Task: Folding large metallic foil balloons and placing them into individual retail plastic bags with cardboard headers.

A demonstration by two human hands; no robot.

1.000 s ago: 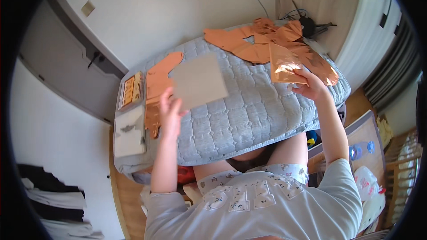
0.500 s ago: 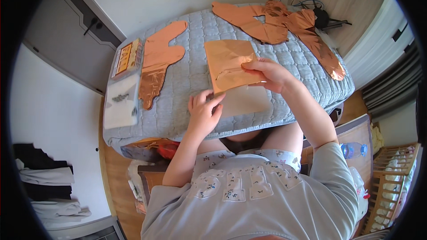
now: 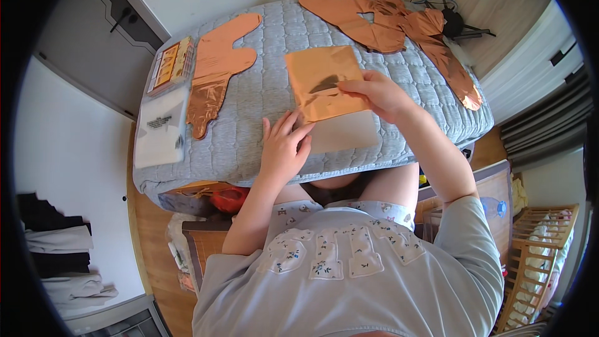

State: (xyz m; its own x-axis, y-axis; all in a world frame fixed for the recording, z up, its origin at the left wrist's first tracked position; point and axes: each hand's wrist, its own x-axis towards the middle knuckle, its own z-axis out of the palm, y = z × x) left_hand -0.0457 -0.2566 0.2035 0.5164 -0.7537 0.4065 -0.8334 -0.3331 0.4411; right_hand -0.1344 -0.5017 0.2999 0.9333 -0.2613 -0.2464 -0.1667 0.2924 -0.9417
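Observation:
A folded sheet of shiny copper-coloured foil (image 3: 321, 65), seemingly a flat foil balloon, is in front of me over the bed. My right hand (image 3: 384, 97) pinches its right side, thumb on top and the other fingers mostly hidden. At its lower left corner is my left hand (image 3: 284, 150), fingers stretched and apart, the tips at or just touching the foil's edge. Beneath the foil, a pale flat sheet or board (image 3: 346, 138) lies on the grey quilted bed (image 3: 249, 103).
One flat foil balloon (image 3: 215, 65) lies on the left, another (image 3: 387, 25) at the far right. Along the bed's left edge are a boxed pack (image 3: 170, 65) and a clear plastic packet (image 3: 161, 134). A black stand (image 3: 454, 24) is behind the far right corner.
The foil sheet has flattened and its lower edge has come round more level in my right hand. My left hand's fingers have straightened near its corner. The whole view has shifted slightly.

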